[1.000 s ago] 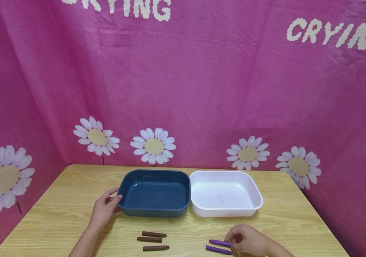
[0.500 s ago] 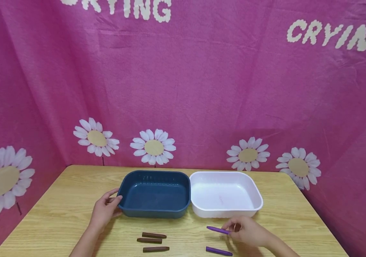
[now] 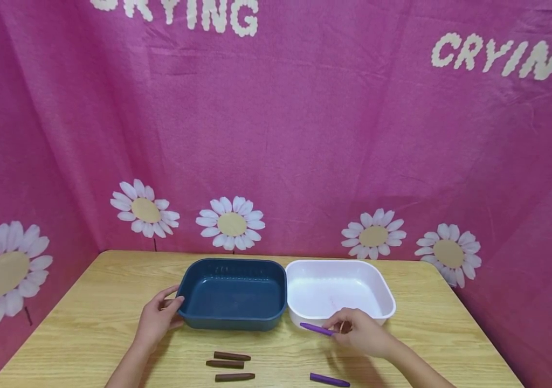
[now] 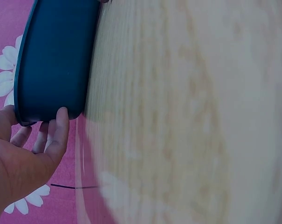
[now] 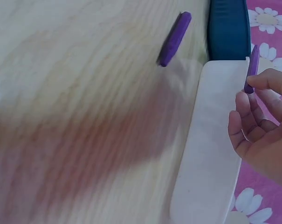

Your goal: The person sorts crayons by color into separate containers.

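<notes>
Right hand (image 3: 360,335) pinching a purple crayon (image 3: 316,328) by its right end; long axis points left, along the near side of the white tray (image 3: 331,293). Left hand (image 3: 156,319) holds the blue tray (image 3: 232,296).

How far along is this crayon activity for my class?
Done: the blue tray and white tray stand side by side, but no crayon shows inside either.
In hand: the right hand holds one purple crayon off the table, near the white tray's front, while the left hand touches the blue tray.
Remaining: a second purple crayon and three brown crayons lie on the table, probably waiting.
</notes>
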Demonstrator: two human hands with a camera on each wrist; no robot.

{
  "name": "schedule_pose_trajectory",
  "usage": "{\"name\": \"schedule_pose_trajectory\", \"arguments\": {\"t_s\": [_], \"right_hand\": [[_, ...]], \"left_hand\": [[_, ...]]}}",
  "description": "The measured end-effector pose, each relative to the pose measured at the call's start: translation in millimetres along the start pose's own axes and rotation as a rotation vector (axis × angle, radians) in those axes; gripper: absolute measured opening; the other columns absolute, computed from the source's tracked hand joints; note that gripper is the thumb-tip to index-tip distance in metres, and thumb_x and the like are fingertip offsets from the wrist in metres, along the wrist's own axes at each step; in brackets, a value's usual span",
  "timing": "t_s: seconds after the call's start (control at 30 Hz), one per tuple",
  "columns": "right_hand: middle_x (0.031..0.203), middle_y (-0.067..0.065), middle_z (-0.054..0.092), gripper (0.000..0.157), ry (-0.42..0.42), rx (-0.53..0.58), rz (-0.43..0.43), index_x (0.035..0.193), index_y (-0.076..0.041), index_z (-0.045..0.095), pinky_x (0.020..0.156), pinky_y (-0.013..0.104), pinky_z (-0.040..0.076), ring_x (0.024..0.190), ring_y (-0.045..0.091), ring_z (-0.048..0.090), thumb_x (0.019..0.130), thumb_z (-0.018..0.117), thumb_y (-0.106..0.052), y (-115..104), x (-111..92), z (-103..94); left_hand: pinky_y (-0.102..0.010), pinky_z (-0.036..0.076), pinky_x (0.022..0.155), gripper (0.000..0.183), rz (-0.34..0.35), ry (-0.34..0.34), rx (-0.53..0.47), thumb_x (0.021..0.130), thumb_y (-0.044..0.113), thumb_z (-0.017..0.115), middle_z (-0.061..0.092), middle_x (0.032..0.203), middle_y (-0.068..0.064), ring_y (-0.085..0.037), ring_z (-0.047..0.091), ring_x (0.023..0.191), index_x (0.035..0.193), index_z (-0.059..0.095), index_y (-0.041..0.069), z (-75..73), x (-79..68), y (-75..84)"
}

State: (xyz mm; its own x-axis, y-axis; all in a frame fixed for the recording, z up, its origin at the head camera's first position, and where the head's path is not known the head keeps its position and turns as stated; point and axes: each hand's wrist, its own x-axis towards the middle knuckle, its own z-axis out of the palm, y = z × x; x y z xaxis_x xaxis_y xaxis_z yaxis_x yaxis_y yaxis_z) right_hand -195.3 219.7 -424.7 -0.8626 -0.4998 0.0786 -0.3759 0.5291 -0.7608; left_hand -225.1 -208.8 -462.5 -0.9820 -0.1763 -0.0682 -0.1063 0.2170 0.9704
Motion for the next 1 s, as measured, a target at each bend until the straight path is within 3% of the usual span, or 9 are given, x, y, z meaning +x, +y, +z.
{"name": "schedule_pose_trajectory", "arguments": {"t_s": [0.27,0.6,1.0], "right_hand": [[0.077,0.002,0.060,0.017,0.045,-0.034,-0.021,0.094,-0.003,0.069,0.055,0.017,0.044,0.064,0.000,0.048,0.078,0.065,-0.001,-7.0,12.9,-3.1],[0.079,0.001,0.060,0.016,0.065,-0.105,0.042,0.094,-0.006,0.071,0.055,0.018,0.042,0.064,0.006,0.048,0.079,0.066,-0.004,-17.6,32.7,-5.4],[0.077,0.000,0.060,0.017,0.064,-0.088,0.034,0.095,-0.008,0.071,0.057,0.019,0.040,0.063,0.007,0.048,0.079,0.065,-0.005,-25.0,48.4,1.6]], "left_hand": [[-0.030,0.058,0.068,0.044,0.000,0.002,0.004,0.095,0.017,0.053,0.061,0.103,-0.017,-0.014,0.066,0.075,0.137,0.044,0.005,0.8,-0.3,-1.5],[-0.030,0.058,0.069,0.044,-0.003,0.001,0.006,0.096,0.017,0.052,0.061,0.104,-0.016,-0.011,0.065,0.077,0.137,0.043,0.005,0.8,-0.8,-1.7],[-0.030,0.058,0.068,0.044,-0.004,0.010,0.005,0.096,0.017,0.051,0.058,0.111,-0.025,-0.012,0.065,0.076,0.137,0.043,0.005,2.3,-7.2,-1.9]]}}
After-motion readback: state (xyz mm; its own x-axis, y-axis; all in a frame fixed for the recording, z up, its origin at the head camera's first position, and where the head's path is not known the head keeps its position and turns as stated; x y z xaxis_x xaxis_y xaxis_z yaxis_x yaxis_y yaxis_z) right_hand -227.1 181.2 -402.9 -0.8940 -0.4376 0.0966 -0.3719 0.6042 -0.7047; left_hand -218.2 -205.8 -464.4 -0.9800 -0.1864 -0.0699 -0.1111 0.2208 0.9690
